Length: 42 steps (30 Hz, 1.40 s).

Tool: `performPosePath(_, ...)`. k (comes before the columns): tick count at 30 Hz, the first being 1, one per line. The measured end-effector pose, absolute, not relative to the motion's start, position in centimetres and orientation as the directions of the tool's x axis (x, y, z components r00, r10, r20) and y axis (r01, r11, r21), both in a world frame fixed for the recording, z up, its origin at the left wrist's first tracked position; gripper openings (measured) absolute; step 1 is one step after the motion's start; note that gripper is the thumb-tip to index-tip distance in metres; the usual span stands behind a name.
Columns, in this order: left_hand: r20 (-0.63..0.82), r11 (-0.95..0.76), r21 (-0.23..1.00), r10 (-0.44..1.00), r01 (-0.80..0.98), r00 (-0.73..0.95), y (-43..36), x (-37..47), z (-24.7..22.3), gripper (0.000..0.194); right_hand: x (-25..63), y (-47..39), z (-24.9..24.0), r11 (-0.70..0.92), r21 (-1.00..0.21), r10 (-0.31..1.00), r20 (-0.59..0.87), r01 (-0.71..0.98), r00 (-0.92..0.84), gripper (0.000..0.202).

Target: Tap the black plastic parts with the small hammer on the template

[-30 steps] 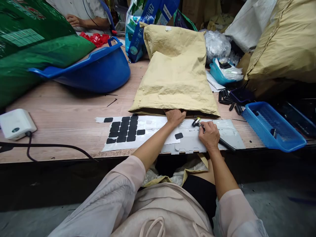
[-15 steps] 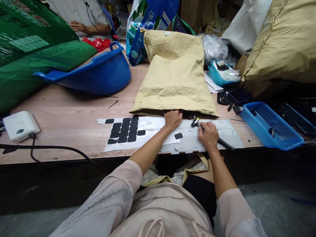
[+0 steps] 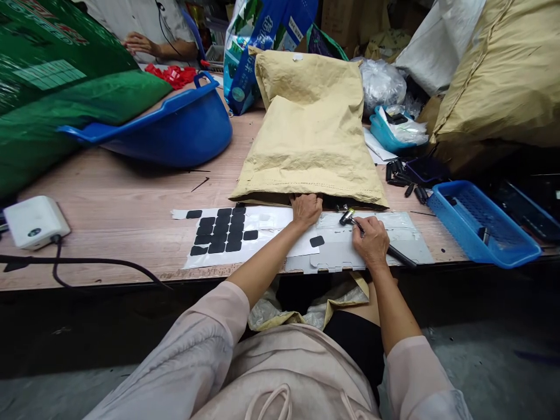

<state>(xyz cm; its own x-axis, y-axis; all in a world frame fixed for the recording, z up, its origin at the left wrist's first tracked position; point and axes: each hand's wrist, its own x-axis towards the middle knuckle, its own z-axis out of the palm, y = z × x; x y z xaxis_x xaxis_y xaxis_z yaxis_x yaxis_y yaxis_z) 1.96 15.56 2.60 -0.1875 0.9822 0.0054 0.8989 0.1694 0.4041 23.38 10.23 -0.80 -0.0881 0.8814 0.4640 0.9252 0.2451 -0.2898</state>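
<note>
Since a second ago, your left grip (image 3: 306, 209) has shifted slightly at the mouth of the paper bag (image 3: 310, 134), while your right grip (image 3: 371, 240) and the hammer (image 3: 401, 256) have hardly moved. Your right fingers are closed around the hammer, its small metal head towards the bag and its black handle slanting back towards the bench edge. You have the left fingers tucked under the bag's near edge, so whether they are holding anything cannot be told. Small bits lie at the bag's mouth, just beyond the hammer head.

Below your hands, a grey board (image 3: 406, 233) lies flat on the bench (image 3: 109, 192). To your left along the edge is a white sheet (image 3: 268, 227) bearing rows of black patches (image 3: 221, 229), with a lone patch (image 3: 317, 241) between your two hands.

Further to your right stands a blue basket (image 3: 503, 256), and a scatter of black tubes (image 3: 396, 175) lies beside it. Left of the paper bag, a blue basin (image 3: 175, 131) sits near a green bag (image 3: 79, 99); the white box (image 3: 36, 221) with a cable is nearer you. Across the bench, you can see a co-worker's hand (image 3: 140, 44) near some red material (image 3: 172, 76).
</note>
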Motion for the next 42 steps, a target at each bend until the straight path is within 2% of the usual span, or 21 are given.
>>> performPosePath(4, 0.054, 0.075, 0.439, 0.993, 0.896, -0.109, 15.8, 1.6, 3.3, 0.043, 23.4, 10.3, -0.7, 0.253, -0.287, 0.883, 0.460, 0.924, -0.099, 0.026)
performPosePath(8, 0.156, -0.218, 0.437, 0.974, 0.873, 0.165, 16.4, 1.2, 4.2, 0.035, 23.4, 10.3, -0.6, 0.250, -0.286, 0.884, 0.457, 0.925, -0.098, 0.026)
performPosePath(10, 0.125, -0.338, 0.400, 0.941, 0.852, 0.314, 16.9, 1.2, 4.4, 0.032, 23.4, 10.3, -0.5, 0.242, -0.288, 0.888, 0.451, 0.926, -0.091, 0.026)
performPosePath(12, 0.068, -0.377, 0.364, 0.923, 0.852, 0.379, 17.4, 1.3, 4.5, 0.035, 23.5, 10.3, -0.5, 0.239, -0.289, 0.890, 0.447, 0.927, -0.090, 0.026)
performPosePath(16, 0.034, -0.355, 0.348, 0.930, 0.868, 0.366, 17.8, 1.6, 4.5, 0.037, 23.5, 10.3, -0.4, 0.249, -0.287, 0.887, 0.451, 0.925, -0.099, 0.026)
performPosePath(20, 0.183, -0.400, 0.373, 0.916, 0.837, 0.357, 15.9, 1.6, 4.8, 0.026, 23.4, 10.2, -0.4, 0.246, -0.290, 0.886, 0.455, 0.925, -0.093, 0.025)
performPosePath(23, 0.288, -0.422, 0.452, 0.903, 0.786, 0.319, 13.0, 1.2, 4.4, 0.017, 23.3, 10.2, -0.4, 0.243, -0.287, 0.887, 0.453, 0.927, -0.092, 0.025)
performPosePath(30, 0.153, -0.280, 0.658, 0.959, 0.700, 0.240, 6.7, 0.3, 1.2, 0.016, 23.4, 10.3, -0.6, 0.237, -0.295, 0.889, 0.450, 0.926, -0.084, 0.026)
performPosePath(37, 0.139, -0.243, 0.693, 0.969, 0.678, 0.205, 6.3, 0.3, 0.5, 0.021, 23.5, 10.4, -0.5, 0.234, -0.323, 0.893, 0.445, 0.917, -0.071, 0.026)
performPosePath(42, 0.117, -0.259, 0.734, 0.959, 0.628, 0.258, 6.5, -0.9, 1.1, 0.026, 23.5, 10.5, -0.5, 0.226, -0.318, 0.897, 0.437, 0.921, -0.069, 0.026)
